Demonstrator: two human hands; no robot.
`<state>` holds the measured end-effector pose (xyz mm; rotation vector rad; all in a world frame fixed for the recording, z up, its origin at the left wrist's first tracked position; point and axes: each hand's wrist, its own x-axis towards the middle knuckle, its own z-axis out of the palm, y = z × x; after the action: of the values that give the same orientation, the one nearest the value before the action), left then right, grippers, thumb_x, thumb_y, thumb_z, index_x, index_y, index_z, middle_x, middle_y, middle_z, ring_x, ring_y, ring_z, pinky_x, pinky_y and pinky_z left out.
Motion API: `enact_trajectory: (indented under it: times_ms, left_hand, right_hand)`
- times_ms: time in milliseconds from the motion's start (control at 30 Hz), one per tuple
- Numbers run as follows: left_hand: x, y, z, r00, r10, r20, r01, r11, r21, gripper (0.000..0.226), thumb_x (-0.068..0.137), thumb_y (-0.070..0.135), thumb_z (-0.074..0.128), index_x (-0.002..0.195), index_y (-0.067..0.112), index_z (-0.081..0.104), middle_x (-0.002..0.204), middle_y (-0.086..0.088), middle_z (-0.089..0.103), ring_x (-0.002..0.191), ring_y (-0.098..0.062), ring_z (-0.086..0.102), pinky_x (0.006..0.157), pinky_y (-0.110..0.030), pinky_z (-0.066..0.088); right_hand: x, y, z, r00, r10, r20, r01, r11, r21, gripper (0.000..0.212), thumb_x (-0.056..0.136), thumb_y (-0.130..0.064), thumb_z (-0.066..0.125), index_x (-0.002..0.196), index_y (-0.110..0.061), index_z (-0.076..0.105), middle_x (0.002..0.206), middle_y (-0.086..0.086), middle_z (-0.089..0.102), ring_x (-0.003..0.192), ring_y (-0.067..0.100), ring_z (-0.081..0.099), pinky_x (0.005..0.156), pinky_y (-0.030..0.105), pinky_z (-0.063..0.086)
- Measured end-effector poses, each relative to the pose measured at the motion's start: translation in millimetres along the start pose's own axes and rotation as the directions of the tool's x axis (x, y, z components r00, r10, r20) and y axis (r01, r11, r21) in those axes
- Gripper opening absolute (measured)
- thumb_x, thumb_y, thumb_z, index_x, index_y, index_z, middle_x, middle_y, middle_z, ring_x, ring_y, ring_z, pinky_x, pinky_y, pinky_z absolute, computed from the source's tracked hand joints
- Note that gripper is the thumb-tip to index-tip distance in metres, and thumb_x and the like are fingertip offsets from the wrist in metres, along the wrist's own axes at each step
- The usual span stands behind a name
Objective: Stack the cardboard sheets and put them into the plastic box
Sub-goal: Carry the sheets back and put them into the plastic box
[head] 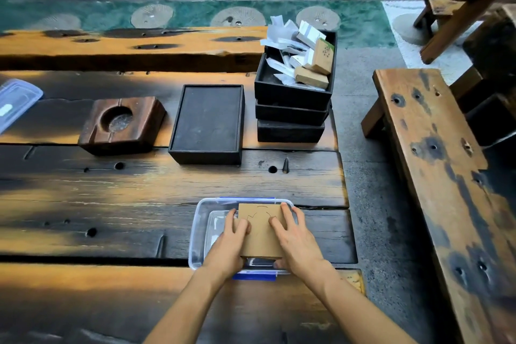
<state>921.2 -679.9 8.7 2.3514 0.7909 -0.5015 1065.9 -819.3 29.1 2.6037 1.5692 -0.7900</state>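
Observation:
A stack of brown cardboard sheets (261, 235) with cut lines on the top sheet sits inside the clear plastic box (199, 235), which has blue clips and stands near the table's front right. My left hand (230, 243) grips the stack's left edge, thumb on top. My right hand (296, 240) holds the right edge, fingers spread over the top sheet. The stack lies toward the box's right side; the box's floor is visible to the left of it.
A clear lid (16, 102) lies at the far left. A wooden block with a round hollow (122, 123), a black flat box (208, 123) and stacked black trays (293, 103) holding papers and small cartons stand further back. A wooden bench (438, 165) is at the right.

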Motion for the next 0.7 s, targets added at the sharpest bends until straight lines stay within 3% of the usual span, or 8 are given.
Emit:
enact_trajectory:
  times_ms: [67,133,200,400,500,567,700]
  left_hand:
    - [3,8,-1,1.000,-0.013,0.000,0.013,0.989,0.147,0.066,0.074,-0.006,0.063,0.121,0.024,0.027,0.165,-0.010,-0.008,0.107,-0.041,0.063,0.075,-0.044,0.056]
    - [5,12,-1,1.000,-0.021,-0.015,0.023,0.975,0.222,0.070,0.074,-0.010,0.059,0.129,0.020,0.028,0.153,-0.017,0.017,0.095,-0.040,0.064,0.073,-0.048,0.056]
    - [5,10,-1,0.999,-0.029,-0.026,0.034,0.972,0.234,0.074,0.076,-0.009,0.059,0.137,0.020,0.030,0.142,-0.012,0.031,0.090,-0.039,0.064,0.071,-0.046,0.054]
    - [2,17,0,0.998,-0.049,-0.045,0.061,0.943,0.326,0.071,0.084,-0.002,0.063,0.142,0.020,0.030,0.147,-0.013,0.032,0.092,-0.042,0.065,0.074,-0.049,0.057]
    - [0,22,-3,0.996,-0.083,-0.022,0.085,0.925,0.371,0.078,0.087,0.018,0.076,0.147,0.019,0.027,0.163,-0.017,0.019,0.116,-0.041,0.061,0.088,-0.049,0.057]
    - [-5,23,-7,0.995,-0.099,0.000,0.092,0.929,0.359,0.085,0.084,0.043,0.080,0.147,0.020,0.027,0.172,-0.014,0.000,0.139,-0.040,0.043,0.097,-0.048,0.054]
    - [-22,24,-20,0.999,-0.044,-0.023,0.049,0.953,0.299,0.080,0.089,0.069,0.060,0.150,0.024,0.033,0.174,-0.008,-0.005,0.154,-0.031,0.023,0.107,-0.050,0.047]
  right_hand:
    - [1,-2,-1,1.000,0.000,-0.001,0.000,0.999,-0.049,0.092,0.076,-0.030,0.087,0.144,-0.016,0.027,0.167,0.021,-0.003,0.150,0.045,0.004,0.098,0.050,0.055]
    - [1,-3,0,1.000,0.004,-0.003,-0.004,0.996,-0.090,0.091,0.079,-0.026,0.086,0.145,-0.014,0.025,0.167,0.023,-0.001,0.150,0.047,0.006,0.098,0.049,0.055]
    - [2,-5,1,1.000,0.009,0.013,-0.008,0.996,-0.085,0.090,0.080,-0.024,0.084,0.146,-0.013,0.024,0.167,0.024,-0.002,0.151,0.048,0.004,0.098,0.049,0.055]
    - [0,0,8,0.999,-0.016,-0.037,0.013,0.997,-0.082,0.079,0.086,-0.015,0.074,0.148,-0.016,0.024,0.169,0.021,-0.003,0.150,0.047,0.007,0.100,0.047,0.055]
    - [0,2,6,0.999,-0.016,-0.034,0.015,0.999,-0.045,0.086,0.081,-0.031,0.083,0.145,-0.017,0.028,0.168,0.020,-0.007,0.151,0.044,0.006,0.102,0.049,0.053]
    - [-6,1,1,1.000,-0.001,-0.016,0.000,1.000,-0.024,0.088,0.078,-0.045,0.083,0.144,-0.018,0.032,0.168,0.018,-0.009,0.151,0.042,0.007,0.105,0.050,0.049]
    - [-20,-4,-15,0.998,0.058,0.002,-0.058,0.998,0.035,0.081,0.090,-0.066,0.058,0.155,-0.024,0.033,0.171,0.017,-0.007,0.156,0.038,-0.002,0.122,0.053,0.026]
